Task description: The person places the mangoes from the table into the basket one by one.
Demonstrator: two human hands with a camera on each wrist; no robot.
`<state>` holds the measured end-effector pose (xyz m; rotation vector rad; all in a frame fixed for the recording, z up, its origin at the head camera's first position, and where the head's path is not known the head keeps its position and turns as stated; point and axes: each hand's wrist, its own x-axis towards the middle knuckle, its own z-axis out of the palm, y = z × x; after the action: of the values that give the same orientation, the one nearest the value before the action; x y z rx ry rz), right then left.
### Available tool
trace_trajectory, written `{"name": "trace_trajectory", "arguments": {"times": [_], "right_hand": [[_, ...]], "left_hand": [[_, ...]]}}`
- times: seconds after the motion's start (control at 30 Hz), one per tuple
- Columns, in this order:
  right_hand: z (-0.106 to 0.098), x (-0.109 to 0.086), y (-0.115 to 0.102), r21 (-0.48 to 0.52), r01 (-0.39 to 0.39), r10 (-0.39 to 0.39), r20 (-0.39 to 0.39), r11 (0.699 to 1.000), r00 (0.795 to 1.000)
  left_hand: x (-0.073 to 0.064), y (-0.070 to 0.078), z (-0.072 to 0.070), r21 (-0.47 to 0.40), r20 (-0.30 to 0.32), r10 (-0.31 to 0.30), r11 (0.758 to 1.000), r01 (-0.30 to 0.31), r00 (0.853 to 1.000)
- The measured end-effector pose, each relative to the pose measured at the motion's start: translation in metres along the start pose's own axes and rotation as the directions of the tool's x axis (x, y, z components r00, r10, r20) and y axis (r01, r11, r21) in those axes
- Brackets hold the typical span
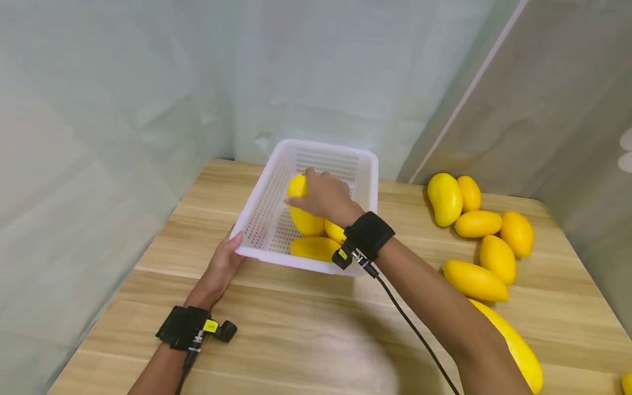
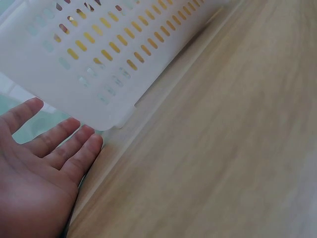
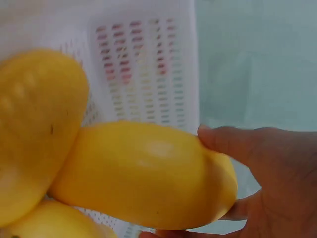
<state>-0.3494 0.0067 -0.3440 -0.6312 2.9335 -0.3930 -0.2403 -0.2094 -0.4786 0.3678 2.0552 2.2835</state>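
A white perforated plastic basket sits on the wooden table. In it, my right hand grips the upper end of a yellow mango, thumb on one side and fingers on the other. Two more mangoes lie at the near end of the basket, one along the front wall and one beside it, partly behind my right wrist. My left hand touches the basket's near left corner; in the left wrist view its palm is spread and the fingers are nearly straight against the corner.
Several loose mangoes lie on the right side of the wooden table, and a large one is partly behind my right forearm. Pale sheeting stands behind the table and at both sides. A cable runs from the right wrist strap.
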Motion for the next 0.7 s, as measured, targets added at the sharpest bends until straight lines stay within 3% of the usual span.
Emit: {"name": "trace_trajectory", "arguments": {"times": [0.2,0.47,0.57,0.7], "right_hand": [[0.006,0.016,0.005,-0.128,-0.070,0.075,0.033,0.989,0.997],[0.022,0.030,0.020,-0.350,-0.081,0.064,-0.060,0.933,0.996],[0.024,0.035,0.025,-0.384,-0.083,0.062,-0.067,0.919,0.996],[0.026,0.039,0.035,-0.360,-0.099,0.083,-0.061,0.928,0.995]], "left_hand": [[0.006,-0.007,0.005,0.012,0.010,0.021,1.000,-0.021,1.000],[0.010,-0.008,0.012,-0.009,0.020,0.006,1.000,-0.006,1.000],[0.011,-0.007,0.013,-0.011,0.021,-0.011,1.000,0.011,1.000],[0.014,-0.008,0.013,-0.018,0.017,-0.019,1.000,0.019,1.000]]}}
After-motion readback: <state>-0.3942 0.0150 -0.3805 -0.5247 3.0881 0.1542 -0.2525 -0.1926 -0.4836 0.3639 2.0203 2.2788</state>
